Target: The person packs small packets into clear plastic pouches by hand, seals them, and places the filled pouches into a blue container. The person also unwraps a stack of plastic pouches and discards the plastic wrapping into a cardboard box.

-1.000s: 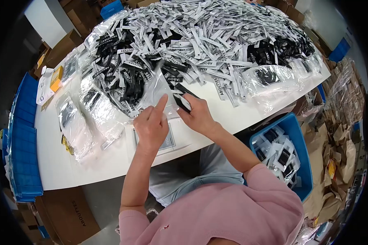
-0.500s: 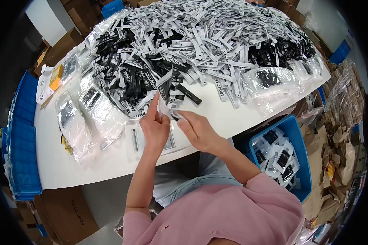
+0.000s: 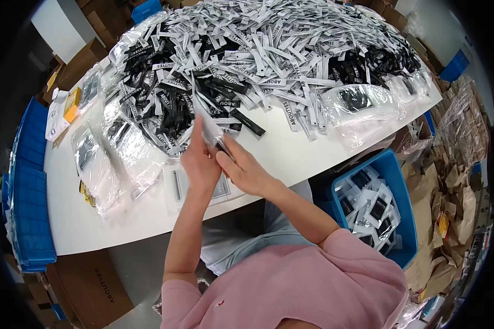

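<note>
My left hand [image 3: 199, 164] is closed on a translucent plastic bag [image 3: 209, 125], which sticks up in front of its fingers. Close beside it, my right hand [image 3: 243, 169] pinches a small dark packet [image 3: 223, 147] at the bag's right side. How far the packet sits inside the bag I cannot tell. Below my hands, a flat pouch with a grey panel [image 3: 220, 189] lies on the white table [image 3: 296, 159]. Just beyond is a large heap of white and black printed sachets [image 3: 280, 60]; a single black sachet [image 3: 248, 122] lies at its near edge.
Clear bags of flat pouches [image 3: 90, 159] lie on the left, and another clear bag [image 3: 357, 101] on the right. A blue bin [image 3: 409, 219] with several filled pouches stands at my right. Blue crates [image 3: 30, 192] line the left edge; a yellow box [image 3: 71, 104] sits nearby.
Both hands have shifted slightly left, and my right hand has come closer to my left. The bag now shows more openly, turned upright between them.
</note>
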The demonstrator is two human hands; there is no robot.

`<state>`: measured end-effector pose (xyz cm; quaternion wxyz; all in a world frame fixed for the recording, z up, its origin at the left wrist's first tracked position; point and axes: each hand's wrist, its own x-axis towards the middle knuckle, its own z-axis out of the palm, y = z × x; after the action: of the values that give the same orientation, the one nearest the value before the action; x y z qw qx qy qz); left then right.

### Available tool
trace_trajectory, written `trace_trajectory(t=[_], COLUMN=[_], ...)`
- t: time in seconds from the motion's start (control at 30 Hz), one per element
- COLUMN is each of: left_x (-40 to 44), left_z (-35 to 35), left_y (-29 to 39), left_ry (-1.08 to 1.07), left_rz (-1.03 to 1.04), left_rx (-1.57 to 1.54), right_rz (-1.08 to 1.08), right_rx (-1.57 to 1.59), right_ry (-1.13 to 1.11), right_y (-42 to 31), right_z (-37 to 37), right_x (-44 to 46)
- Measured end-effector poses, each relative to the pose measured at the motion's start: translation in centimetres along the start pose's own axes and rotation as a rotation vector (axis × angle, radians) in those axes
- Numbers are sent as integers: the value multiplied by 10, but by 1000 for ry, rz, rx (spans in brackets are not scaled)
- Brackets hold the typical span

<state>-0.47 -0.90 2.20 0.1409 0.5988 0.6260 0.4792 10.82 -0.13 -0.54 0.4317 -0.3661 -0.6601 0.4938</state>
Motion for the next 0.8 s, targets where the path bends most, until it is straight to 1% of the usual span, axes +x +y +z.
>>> trace_trajectory(t=[0.03, 0.07, 0.1, 0.13, 0.17, 0.2, 0.27, 0.3, 0.37, 0.4, 0.43, 0.5, 0.53, 0.6, 0.63, 0.7, 0.73, 0.8], left_x=[3, 0, -8, -18, -18, -17, -15, -14, -19, -22, -22, -23, -23, -18, -13, 6, 19, 38], left_z=[-4, 2, 7, 13, 14, 12, 4, 4, 4, 6, 7, 8, 4, -13, -21, -37, -49, -65], left_y=[1, -5, -7, -6, -8, -7, -4, -3, 2, 14, 17, 20, 22, 25, 23, 19, 29, 32], left_ry=[11, 14, 14, -8, -3, -3, -30, -23, -61, -74, -73, -112, -113, -446, -442, -291, -299, -471], left_rz=[-46, 193, 426, 589, 588, 481, 264, 264, 554, 613, 613, 444, 443, 84, 81, 436, 519, 606], left_rx=[-21, 79, 181, 196, 200, 171, 101, 100, 157, 153, 154, 147, 148, -76, -76, 126, 232, 328], right_rz=[-6, -10, -5, -1, -89, -90, 152, 149, 146, 141, 38, -162, -161, 76, 76, -37, 24, 0], right_rx=[-1, -4, 82, 169, 155, 157, 382, 378, 355, 353, 232, -11, -9, 268, 268, 191, 9, -18], right_ry=[-18, -17, 15, 46, 47, 44, -200, -206, -58, -61, 30, 213, 212, -34, -39, -68, -145, -166], right_y=[-10, -9, -6, 0, 10, 9, 4, 4, 3, 3, 4, 5, 4, 2, -1, -5, 1, 2], right_z=[-1, -5, -7, -9, -9, -13, -22, -25, -28, -27, -24, -20, -21, -25, -27, -31, -36, -37], right_x=[-8, -4, 0, 3, 6, 6, -1, 1, 3, 7, 10, 13, 13, 14, 13, 9, 8, 6])
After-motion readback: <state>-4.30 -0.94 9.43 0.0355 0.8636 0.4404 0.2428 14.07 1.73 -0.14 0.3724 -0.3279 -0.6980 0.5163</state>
